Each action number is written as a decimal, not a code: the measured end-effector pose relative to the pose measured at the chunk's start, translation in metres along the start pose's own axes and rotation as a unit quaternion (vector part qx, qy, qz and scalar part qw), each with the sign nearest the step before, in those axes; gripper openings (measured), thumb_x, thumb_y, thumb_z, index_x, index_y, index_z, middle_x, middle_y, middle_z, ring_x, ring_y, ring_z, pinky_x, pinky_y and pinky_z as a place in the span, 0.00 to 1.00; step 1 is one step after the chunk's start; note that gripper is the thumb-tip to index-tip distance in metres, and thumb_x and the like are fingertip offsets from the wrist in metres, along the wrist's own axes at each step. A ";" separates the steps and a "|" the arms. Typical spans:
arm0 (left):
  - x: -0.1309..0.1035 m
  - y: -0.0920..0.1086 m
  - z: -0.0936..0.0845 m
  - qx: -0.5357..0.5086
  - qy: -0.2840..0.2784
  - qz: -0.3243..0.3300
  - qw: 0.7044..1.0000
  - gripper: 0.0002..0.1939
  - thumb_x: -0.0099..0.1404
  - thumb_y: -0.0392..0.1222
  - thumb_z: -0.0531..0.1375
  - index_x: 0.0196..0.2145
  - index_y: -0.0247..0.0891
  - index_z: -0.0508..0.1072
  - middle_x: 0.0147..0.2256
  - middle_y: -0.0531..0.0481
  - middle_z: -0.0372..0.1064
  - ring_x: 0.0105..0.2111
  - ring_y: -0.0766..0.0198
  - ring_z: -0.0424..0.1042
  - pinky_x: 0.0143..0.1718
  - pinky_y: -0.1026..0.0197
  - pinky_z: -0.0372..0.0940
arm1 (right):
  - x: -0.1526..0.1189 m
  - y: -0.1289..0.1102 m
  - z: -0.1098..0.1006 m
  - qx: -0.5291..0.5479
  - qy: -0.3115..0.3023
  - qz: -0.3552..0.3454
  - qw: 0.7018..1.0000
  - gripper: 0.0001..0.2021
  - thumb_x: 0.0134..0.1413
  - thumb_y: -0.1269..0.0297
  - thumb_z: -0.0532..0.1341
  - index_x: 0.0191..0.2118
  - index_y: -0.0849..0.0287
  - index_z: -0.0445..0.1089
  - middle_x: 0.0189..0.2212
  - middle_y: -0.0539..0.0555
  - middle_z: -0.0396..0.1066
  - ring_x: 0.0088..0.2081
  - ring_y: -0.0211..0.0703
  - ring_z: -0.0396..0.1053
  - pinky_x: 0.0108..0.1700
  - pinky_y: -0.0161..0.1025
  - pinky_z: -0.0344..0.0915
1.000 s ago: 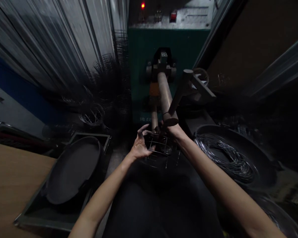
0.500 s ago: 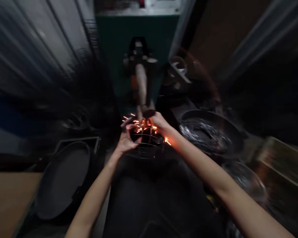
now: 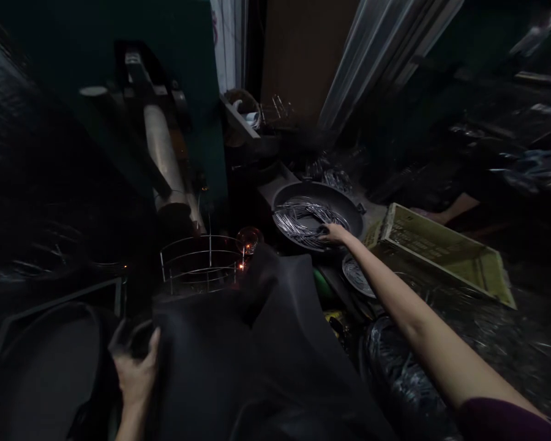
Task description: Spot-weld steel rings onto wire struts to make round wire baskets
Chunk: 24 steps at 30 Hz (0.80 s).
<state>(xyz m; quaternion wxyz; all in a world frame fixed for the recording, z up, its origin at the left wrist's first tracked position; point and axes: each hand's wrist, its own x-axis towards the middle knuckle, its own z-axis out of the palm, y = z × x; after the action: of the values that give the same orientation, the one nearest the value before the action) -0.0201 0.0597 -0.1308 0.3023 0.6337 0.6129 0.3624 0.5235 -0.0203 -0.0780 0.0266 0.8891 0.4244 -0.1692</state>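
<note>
My right hand (image 3: 334,234) reaches into a round dark pan (image 3: 353,211). Its darkened fingertips are curled onto the edge of the thin metal wire rings (image 3: 298,220) piled there; how many they grip is hidden. Low on the left, my left hand (image 3: 135,367) is held with thumb and fingers apart, slightly blurred, with nothing visible in it. A round wire frame (image 3: 210,251), made of rings joined by upright rods, stands ahead of my lap, below the thick metal arm (image 3: 163,147) of a green machine (image 3: 197,79). Neither hand touches the frame.
Glowing sparks (image 3: 242,266) lie beside the frame. A dark oval tray (image 3: 50,373) sits at left. On the right are a yellow-green crate (image 3: 450,251), a smaller dish (image 3: 356,275) and a plastic-wrapped bundle (image 3: 404,367). Another person's arm (image 3: 459,208) shows behind the crate.
The view has swung right. My hands have left the wire frame; the right went to the pan of rings, the left drew back low. The shower of sparks has shrunk to a few glowing spots.
</note>
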 end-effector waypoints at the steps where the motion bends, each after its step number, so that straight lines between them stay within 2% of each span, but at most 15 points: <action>1: -0.013 -0.003 0.003 0.018 0.004 -0.025 1.000 0.31 0.57 0.50 0.63 0.56 0.41 0.60 0.40 0.48 0.71 0.42 0.54 0.73 0.46 0.47 0.69 | 0.003 0.011 0.007 -0.019 -0.021 -0.010 1.000 0.15 0.44 0.74 0.68 0.42 0.67 0.76 0.41 0.66 0.73 0.43 0.53 0.71 0.46 0.38 0.65; 2: -0.023 -0.003 0.008 0.030 -0.003 -0.028 0.999 0.27 0.58 0.51 0.62 0.54 0.42 0.64 0.39 0.49 0.71 0.39 0.55 0.74 0.43 0.49 0.70 | 0.005 0.019 0.014 -0.036 -0.034 -0.021 0.999 0.14 0.43 0.73 0.68 0.41 0.66 0.76 0.42 0.66 0.73 0.43 0.53 0.71 0.45 0.38 0.65; 3: -0.031 0.002 0.014 0.037 -0.019 -0.004 0.999 0.23 0.59 0.50 0.62 0.51 0.42 0.67 0.38 0.49 0.72 0.38 0.55 0.74 0.41 0.50 0.71 | 0.006 0.024 0.018 -0.053 -0.040 -0.033 0.997 0.13 0.44 0.73 0.68 0.41 0.66 0.77 0.42 0.67 0.73 0.44 0.53 0.71 0.45 0.39 0.65; 6: -0.040 0.039 0.041 0.024 -0.101 0.185 0.977 0.15 0.61 0.45 0.60 0.47 0.45 0.70 0.39 0.50 0.72 0.37 0.57 0.74 0.41 0.53 0.71 | 0.007 0.031 0.019 -0.093 -0.036 -0.074 0.992 0.10 0.54 0.68 0.64 0.42 0.64 0.76 0.43 0.66 0.73 0.47 0.53 0.69 0.47 0.39 0.63; 8: -0.039 0.080 0.064 0.001 -0.161 0.312 0.936 0.16 0.63 0.38 0.58 0.49 0.47 0.69 0.41 0.51 0.71 0.40 0.58 0.73 0.43 0.55 0.70 | 0.004 0.037 0.010 -0.108 -0.024 -0.103 0.989 0.12 0.60 0.65 0.58 0.47 0.61 0.74 0.44 0.62 0.73 0.47 0.50 0.69 0.47 0.37 0.62; 10: -0.035 0.125 0.091 -0.030 -0.214 0.407 0.887 0.20 0.64 0.35 0.56 0.53 0.48 0.66 0.43 0.50 0.71 0.43 0.59 0.72 0.45 0.56 0.68 | -0.004 0.043 -0.006 -0.117 -0.007 -0.127 0.985 0.15 0.63 0.63 0.55 0.51 0.58 0.72 0.46 0.59 0.72 0.47 0.47 0.69 0.46 0.35 0.62; 12: -0.030 0.170 0.122 -0.066 -0.247 0.470 0.845 0.22 0.66 0.34 0.54 0.57 0.46 0.63 0.47 0.47 0.69 0.49 0.58 0.69 0.50 0.54 0.66 | -0.016 0.045 -0.027 -0.125 0.013 -0.140 0.982 0.17 0.64 0.60 0.53 0.53 0.57 0.70 0.47 0.58 0.71 0.47 0.47 0.68 0.44 0.35 0.62; 13: -0.028 0.191 0.137 -0.082 -0.255 0.483 0.833 0.22 0.67 0.35 0.53 0.58 0.45 0.61 0.50 0.45 0.68 0.52 0.58 0.67 0.53 0.52 0.63 | -0.024 0.044 -0.040 -0.133 0.027 -0.147 0.980 0.17 0.64 0.59 0.53 0.52 0.56 0.71 0.46 0.58 0.72 0.46 0.47 0.69 0.42 0.35 0.62; 16: -0.021 0.243 0.180 -0.130 -0.282 0.438 0.844 0.21 0.69 0.39 0.51 0.58 0.41 0.61 0.56 0.42 0.62 0.59 0.54 0.58 0.60 0.45 0.53 | -0.050 0.025 -0.082 -0.159 0.091 -0.208 0.961 0.15 0.62 0.55 0.55 0.46 0.53 0.75 0.39 0.57 0.73 0.42 0.47 0.69 0.37 0.36 0.60; 18: -0.017 0.268 0.198 -0.179 -0.345 0.359 0.849 0.18 0.69 0.44 0.52 0.55 0.39 0.65 0.54 0.42 0.64 0.57 0.52 0.60 0.59 0.46 0.54 | -0.066 0.004 -0.110 -0.165 0.125 -0.295 0.933 0.14 0.60 0.54 0.57 0.43 0.52 0.76 0.37 0.56 0.72 0.40 0.46 0.68 0.38 0.37 0.59; 19: -0.016 0.277 0.203 -0.212 -0.390 0.310 0.841 0.18 0.69 0.47 0.52 0.52 0.38 0.68 0.49 0.43 0.68 0.53 0.53 0.65 0.55 0.49 0.59 | -0.073 -0.006 -0.122 -0.159 0.134 -0.340 0.917 0.13 0.59 0.54 0.57 0.41 0.52 0.76 0.36 0.55 0.72 0.40 0.46 0.67 0.40 0.39 0.59; 21: -0.014 0.291 0.206 -0.295 -0.466 0.194 0.811 0.17 0.68 0.52 0.53 0.46 0.38 0.71 0.34 0.48 0.70 0.37 0.61 0.71 0.40 0.59 0.67 | -0.084 -0.024 -0.137 -0.128 0.165 -0.404 0.891 0.11 0.58 0.55 0.59 0.39 0.52 0.76 0.35 0.55 0.71 0.42 0.47 0.66 0.45 0.43 0.58; 22: -0.013 0.295 0.203 -0.340 -0.484 0.133 0.795 0.17 0.67 0.53 0.53 0.43 0.37 0.71 0.26 0.52 0.65 0.28 0.66 0.68 0.31 0.64 0.65 | -0.089 -0.031 -0.140 -0.098 0.201 -0.409 0.885 0.10 0.59 0.55 0.59 0.39 0.52 0.75 0.36 0.55 0.71 0.43 0.48 0.65 0.48 0.45 0.57; 24: -0.009 0.299 0.196 -0.418 -0.477 0.032 0.773 0.17 0.66 0.53 0.56 0.39 0.35 0.70 0.18 0.58 0.53 0.17 0.73 0.55 0.20 0.70 0.55 | -0.098 -0.039 -0.132 -0.002 0.316 -0.355 0.880 0.11 0.61 0.57 0.57 0.43 0.52 0.74 0.40 0.56 0.70 0.48 0.49 0.64 0.51 0.49 0.56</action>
<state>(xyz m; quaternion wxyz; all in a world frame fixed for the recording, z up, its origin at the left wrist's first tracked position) 0.3091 0.0433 0.0068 0.7791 0.5555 0.1581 0.2437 0.4730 -0.0430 0.0820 -0.1686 0.6849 0.6980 0.1234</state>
